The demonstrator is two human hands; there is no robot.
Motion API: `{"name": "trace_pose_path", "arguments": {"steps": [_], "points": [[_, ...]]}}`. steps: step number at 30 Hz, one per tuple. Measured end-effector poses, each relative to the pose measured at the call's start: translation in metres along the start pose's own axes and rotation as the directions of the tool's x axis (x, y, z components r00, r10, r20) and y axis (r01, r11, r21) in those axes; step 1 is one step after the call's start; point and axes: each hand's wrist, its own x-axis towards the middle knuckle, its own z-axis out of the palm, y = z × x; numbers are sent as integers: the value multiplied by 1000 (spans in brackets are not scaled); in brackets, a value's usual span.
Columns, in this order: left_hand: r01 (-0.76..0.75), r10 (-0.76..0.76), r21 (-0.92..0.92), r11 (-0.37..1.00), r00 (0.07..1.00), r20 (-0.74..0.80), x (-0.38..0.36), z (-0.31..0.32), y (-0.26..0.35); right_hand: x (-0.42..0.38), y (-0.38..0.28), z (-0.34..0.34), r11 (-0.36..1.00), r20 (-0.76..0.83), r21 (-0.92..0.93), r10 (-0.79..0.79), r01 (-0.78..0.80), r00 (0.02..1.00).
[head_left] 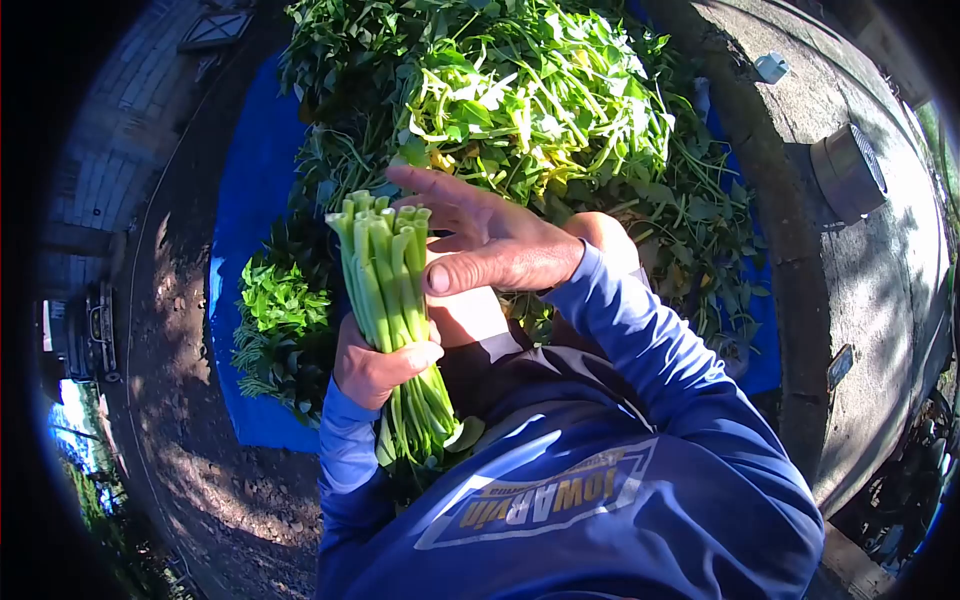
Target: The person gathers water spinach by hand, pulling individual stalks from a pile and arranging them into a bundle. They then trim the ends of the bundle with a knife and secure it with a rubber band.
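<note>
My left hand (385, 362) is wrapped around a thick bunch of water spinach (385, 270), its cut, hollow stem ends pointing up and away from me. The leafy end hangs below the fist, toward my lap. At the right side of the stems, my right hand (490, 238) is open with fingers stretched out and the thumb right at the stems. Beyond both hands lies a big heap of loose water spinach (540, 100), partly in bright sun.
A smaller pile of greens (285, 300) lies to the left on a blue tarp (245, 190). Right of the tarp runs a concrete ledge (800, 290) with a round metal can (848, 173), a small light-blue object (771, 67) and a small dark flat object (840, 366) on it. Bare ground (190, 400) is at left.
</note>
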Motion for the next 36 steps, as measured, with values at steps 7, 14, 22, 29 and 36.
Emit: {"name": "trace_pose_path", "arguments": {"steps": [7, 14, 22, 29, 36], "points": [[-302, 296, 67, 951, 821, -488, -62, -112, -26, 54, 65, -268, 217, -630, -775, -355, -594, 691], [-402, 244, -67, 913, 670, -701, -94, -130, -53, 136, 89, -278, 150, -354, -935, -432, -321, 830], [-466, 309, -168, 869, 775, -551, -102, -172, -94, 169, 60, -277, -266, -38, -964, 40, -26, 998], [-453, 279, -157, 877, 748, -602, -108, -176, -97, 111, 1, -279, -49, -90, -993, -253, -106, 963], [-478, 316, -88, 874, 695, -646, -85, -144, -60, 116, -112, -277, 206, -243, -966, -527, -155, 814]]}}
